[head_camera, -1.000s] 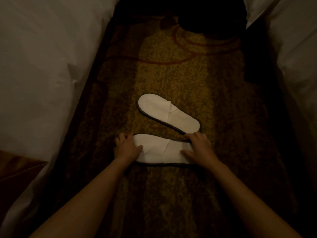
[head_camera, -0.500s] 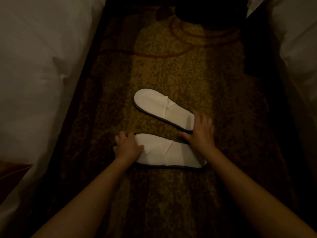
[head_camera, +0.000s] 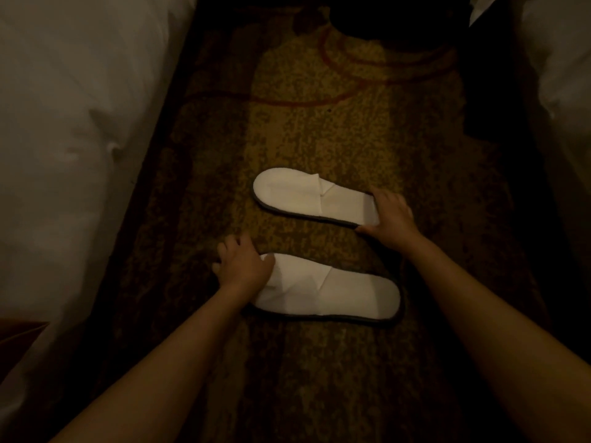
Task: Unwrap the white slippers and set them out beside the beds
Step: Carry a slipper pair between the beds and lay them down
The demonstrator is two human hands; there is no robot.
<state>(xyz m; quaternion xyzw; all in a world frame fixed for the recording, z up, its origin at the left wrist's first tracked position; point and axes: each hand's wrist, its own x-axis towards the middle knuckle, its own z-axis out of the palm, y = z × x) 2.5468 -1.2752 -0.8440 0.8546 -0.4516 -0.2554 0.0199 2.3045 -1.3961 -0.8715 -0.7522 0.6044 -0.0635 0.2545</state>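
Observation:
Two flat white slippers with dark sole edges lie on the carpet between two beds, toes toward the left. The far slipper (head_camera: 307, 196) lies nearly level, and my right hand (head_camera: 388, 215) grips its heel end with fingers over the top and thumb at the near edge. The near slipper (head_camera: 332, 289) lies parallel below it. My left hand (head_camera: 243, 266) rests on its toe end, fingers spread onto the carpet. No wrapper is in sight.
A white-covered bed (head_camera: 73, 139) fills the left side, and another white bed (head_camera: 563, 91) stands along the right. Patterned brown and gold carpet (head_camera: 319, 129) runs between them. A dark round object (head_camera: 393, 17) sits at the far end of the aisle.
My right hand left the near slipper's heel, took the far slipper's heel and turned it from a diagonal to lie parallel with the near one. My left hand stayed on the near toe.

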